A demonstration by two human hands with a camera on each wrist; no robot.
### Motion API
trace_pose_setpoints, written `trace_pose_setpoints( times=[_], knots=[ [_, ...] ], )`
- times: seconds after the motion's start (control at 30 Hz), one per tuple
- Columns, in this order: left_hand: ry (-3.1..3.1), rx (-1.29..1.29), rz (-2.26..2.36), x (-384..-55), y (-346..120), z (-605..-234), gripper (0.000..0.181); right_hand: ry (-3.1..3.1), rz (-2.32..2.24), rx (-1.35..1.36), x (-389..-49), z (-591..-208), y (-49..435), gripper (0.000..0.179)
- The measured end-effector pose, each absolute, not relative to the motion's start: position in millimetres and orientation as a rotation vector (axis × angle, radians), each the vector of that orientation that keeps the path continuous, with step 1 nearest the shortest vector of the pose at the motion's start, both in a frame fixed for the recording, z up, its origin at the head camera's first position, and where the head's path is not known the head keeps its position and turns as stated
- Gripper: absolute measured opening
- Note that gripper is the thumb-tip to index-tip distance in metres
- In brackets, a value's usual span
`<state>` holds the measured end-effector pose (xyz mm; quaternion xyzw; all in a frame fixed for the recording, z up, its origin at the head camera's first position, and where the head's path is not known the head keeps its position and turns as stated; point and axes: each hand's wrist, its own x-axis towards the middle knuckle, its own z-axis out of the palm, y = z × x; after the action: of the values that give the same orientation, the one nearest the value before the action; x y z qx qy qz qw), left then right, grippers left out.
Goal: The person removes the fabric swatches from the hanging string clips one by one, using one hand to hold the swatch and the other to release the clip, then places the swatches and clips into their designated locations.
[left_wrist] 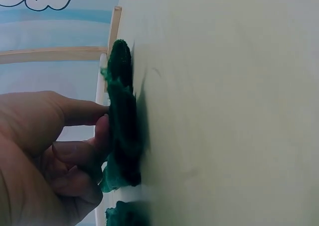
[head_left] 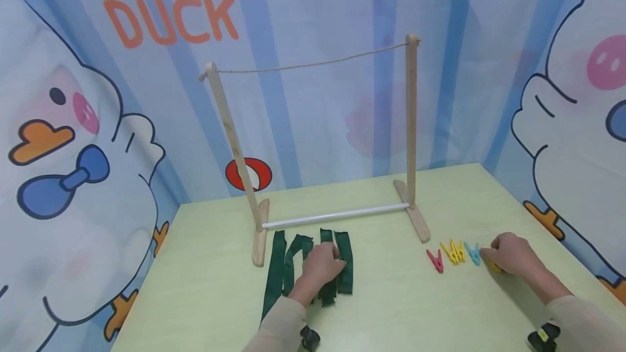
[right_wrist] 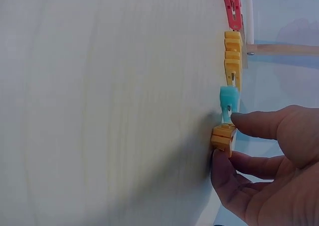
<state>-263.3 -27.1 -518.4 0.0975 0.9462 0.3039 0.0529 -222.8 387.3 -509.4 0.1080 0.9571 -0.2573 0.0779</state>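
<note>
Several dark green velvety cloth strips (head_left: 345, 265) lie side by side on the table in front of the wooden stand. Over them is my left hand (head_left: 320, 266); its thumb and forefinger pinch a green cloth strip (left_wrist: 122, 131), as the left wrist view shows. Part of that strip is hidden under the hand in the head view. On the right, my right hand (head_left: 511, 254) pinches a yellow clothespin (right_wrist: 223, 138) between thumb and fingers, at the table surface. Beside it, a blue clothespin (head_left: 473, 254), yellow clothespins (head_left: 454, 252) and a red clothespin (head_left: 435, 261) lie in a row.
Behind the strips stands a wooden frame with two posts (head_left: 412, 124), a string (head_left: 313, 64) tied between their tops and a white bar (head_left: 337, 214) low down. A curtain with duck pictures (head_left: 318, 124) hangs behind the pale table (head_left: 391, 308) and at both sides.
</note>
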Motion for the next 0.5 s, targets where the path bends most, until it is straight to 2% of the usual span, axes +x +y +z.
trace_pose_setpoints(
  times=[0.1,0.5],
  knots=[
    [2.868,0.301,0.941,-262.2,-27.6,-518.9,0.057,2.873,-0.761,0.325,-224.2,-509.0,386.6,0.045],
    [2.877,0.284,0.916,-258.6,-26.8,-515.1,0.056,2.855,-0.773,0.34,-223.3,-510.2,387.1,0.049]
  ],
)
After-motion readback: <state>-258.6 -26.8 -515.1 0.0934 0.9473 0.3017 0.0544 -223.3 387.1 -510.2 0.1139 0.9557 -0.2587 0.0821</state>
